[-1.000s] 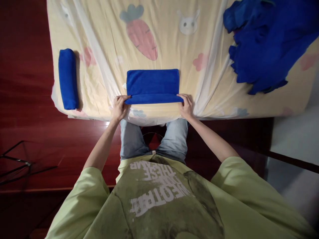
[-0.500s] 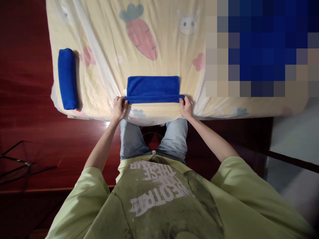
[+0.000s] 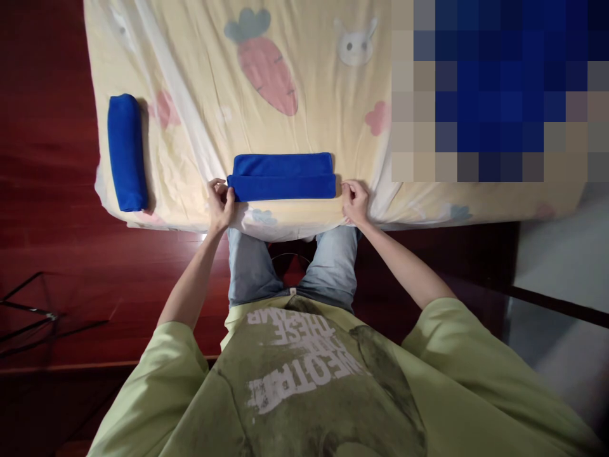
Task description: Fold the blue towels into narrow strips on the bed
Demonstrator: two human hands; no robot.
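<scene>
A blue towel (image 3: pixel 284 178) lies in front of me as a narrow rectangle, its near side folded over into a flat band. My left hand (image 3: pixel 220 203) pinches the left end of that band between thumb and fingers. Just off the towel's right end is my right hand (image 3: pixel 355 202), its fingers curled together, with a small gap to the cloth and nothing seen in them. Farther left, a rolled blue towel (image 3: pixel 127 152) rests near the bed's left edge, touched by neither hand.
Both towels lie on a bed with a pale yellow sheet (image 3: pixel 304 136) printed with a carrot and a rabbit face. Its near edge is by my knees. A black metal stand (image 3: pixel 50 315) is on the red floor (image 3: pixel 124 273) at left. The upper right is pixelated.
The towel has shifted slightly left, and its near folded band now looks wider and flatter. My right hand has let go of its right end; my left hand moved a little left with the cloth.
</scene>
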